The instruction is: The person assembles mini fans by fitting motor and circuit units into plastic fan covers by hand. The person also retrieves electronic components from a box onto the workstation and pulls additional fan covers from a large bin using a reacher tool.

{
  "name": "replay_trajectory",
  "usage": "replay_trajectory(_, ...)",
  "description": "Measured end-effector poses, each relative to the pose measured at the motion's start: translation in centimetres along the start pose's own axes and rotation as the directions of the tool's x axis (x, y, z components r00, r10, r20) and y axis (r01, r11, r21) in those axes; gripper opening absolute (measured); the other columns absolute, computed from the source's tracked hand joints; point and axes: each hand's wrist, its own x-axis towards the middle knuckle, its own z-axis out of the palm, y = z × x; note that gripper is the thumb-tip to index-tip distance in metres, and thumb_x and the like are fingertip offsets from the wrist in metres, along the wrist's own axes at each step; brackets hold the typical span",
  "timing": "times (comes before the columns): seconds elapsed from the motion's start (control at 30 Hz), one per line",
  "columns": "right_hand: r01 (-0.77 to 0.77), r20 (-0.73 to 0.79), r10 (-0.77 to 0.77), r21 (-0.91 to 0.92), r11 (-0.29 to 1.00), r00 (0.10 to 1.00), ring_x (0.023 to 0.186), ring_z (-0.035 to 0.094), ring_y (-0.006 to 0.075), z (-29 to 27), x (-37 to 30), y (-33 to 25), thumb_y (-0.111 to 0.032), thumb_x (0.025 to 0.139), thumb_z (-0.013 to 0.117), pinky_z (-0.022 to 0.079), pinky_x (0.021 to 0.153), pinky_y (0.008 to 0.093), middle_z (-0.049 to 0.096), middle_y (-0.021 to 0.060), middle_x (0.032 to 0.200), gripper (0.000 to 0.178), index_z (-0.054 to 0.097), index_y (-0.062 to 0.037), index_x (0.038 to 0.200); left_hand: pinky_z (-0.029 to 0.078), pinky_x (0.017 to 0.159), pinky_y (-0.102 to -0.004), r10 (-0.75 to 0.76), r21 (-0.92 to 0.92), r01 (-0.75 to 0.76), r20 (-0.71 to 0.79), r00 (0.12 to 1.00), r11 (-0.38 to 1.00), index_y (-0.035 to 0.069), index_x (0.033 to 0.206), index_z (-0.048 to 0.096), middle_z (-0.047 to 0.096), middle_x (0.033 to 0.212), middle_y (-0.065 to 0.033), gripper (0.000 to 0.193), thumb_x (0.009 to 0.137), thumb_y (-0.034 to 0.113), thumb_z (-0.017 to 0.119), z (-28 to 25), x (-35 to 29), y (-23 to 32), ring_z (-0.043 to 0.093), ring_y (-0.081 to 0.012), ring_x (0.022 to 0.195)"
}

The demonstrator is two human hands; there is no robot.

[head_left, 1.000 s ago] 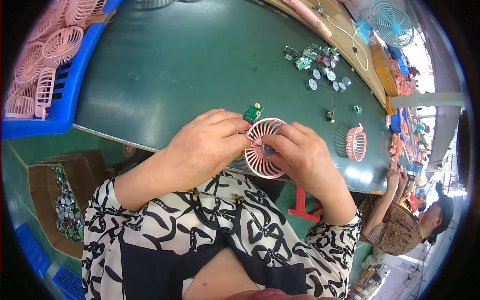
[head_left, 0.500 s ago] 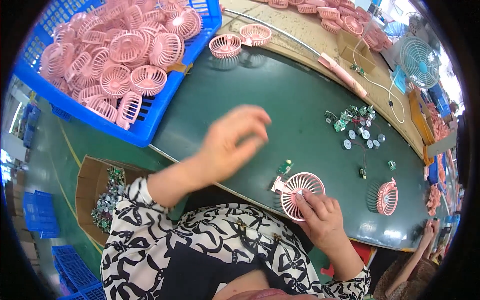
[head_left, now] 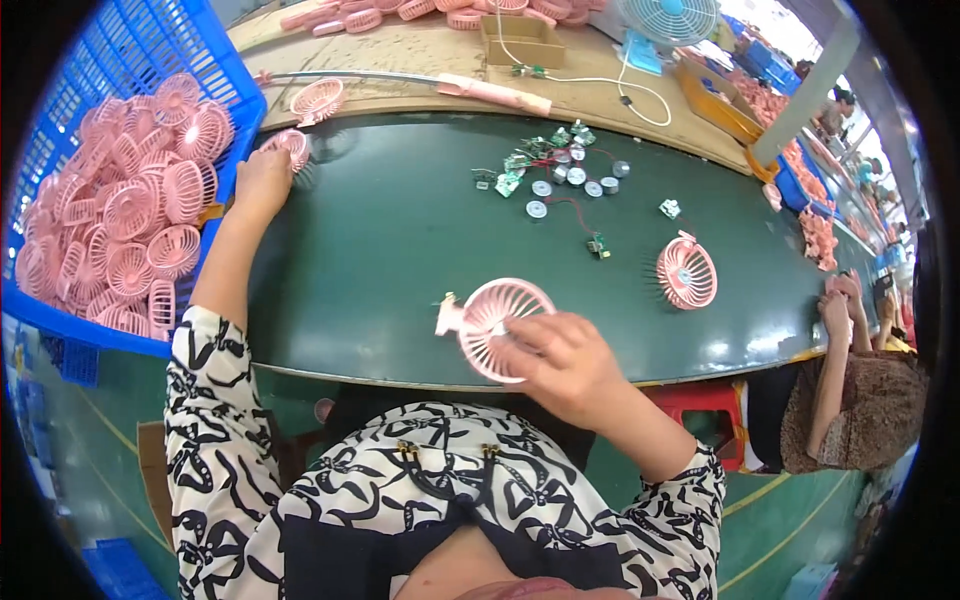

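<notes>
My right hand point(head_left: 565, 365) grips a pink round fan housing point(head_left: 507, 300) with slatted ribs, holding it above the near edge of the table. A short tab sticks out at the housing's left, with a small part at it too blurred to name. At the far left of the table, my left hand point(head_left: 263, 183) has its fingers closed on the edge of another pink fan housing point(head_left: 291, 147); its fingertips are partly hidden. Just behind that lies a further pink housing point(head_left: 318, 100). To the right rests a housing point(head_left: 687, 272) beside a small circuit board point(head_left: 670, 208).
A blue basket point(head_left: 225, 75) heaped with pink housings stands at the left. Wired motors point(head_left: 577, 175) and green circuit boards lie mid-table. Along the back are a pink tube point(head_left: 495, 95), a cardboard box point(head_left: 522, 42) and a cable. A co-worker point(head_left: 850, 400) sits at the right.
My left hand has reached far left to a housing. My right hand has lifted its housing off the table. The whole view has turned toward the right.
</notes>
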Motion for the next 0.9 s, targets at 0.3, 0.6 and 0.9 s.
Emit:
replay_trajectory(0.3,-0.596,-0.319,0.503,-0.416,0.687,0.803,0.11,0.058,0.0351,-6.3,-5.2,5.6,-0.011,0.083,0.07,0.044,0.095,0.0462,0.061,0.0127,0.122,0.038,0.066,-0.007,0.121,0.048,0.083,-0.0457,0.412,-0.334,-0.456,-0.197,0.89,0.825,0.005,0.093,0.062,0.064,0.084,-0.0145,0.02,0.078,0.013,0.072,-8.0,-11.4,11.2,0.063,-0.0322,0.084)
replay_trajectory(0.6,-0.54,-0.233,0.487,-0.379,0.752,0.842,0.113,0.056,0.0351,-4.1,-1.0,4.9,-0.008,0.078,0.074,0.045,0.096,0.0463,0.061,0.0135,0.119,0.036,0.067,-0.007,0.114,0.05,0.091,-0.0433,0.178,-0.705,-0.292,-0.233,0.956,0.646,0.004,0.116,0.063,0.06,0.121,-0.0176,0.04,0.077,-0.006,0.063,-10.1,-14.7,11.7,0.058,-0.037,0.11)
replay_trajectory(0.9,-0.444,0.032,0.47,-0.279,0.852,0.882,0.104,0.061,0.0305,-1.9,5.2,7.0,-0.01,0.083,0.071,0.049,0.087,0.0403,0.066,0.0113,0.107,0.025,0.069,-0.0036,0.107,0.052,0.077,-0.0417,0.247,-0.703,-0.195,-0.028,0.969,0.684,0.005,0.114,0.064,0.065,0.098,-0.0117,0.042,0.083,0.032,0.073,-9.6,-16.4,9.6,0.062,-0.0303,0.09)
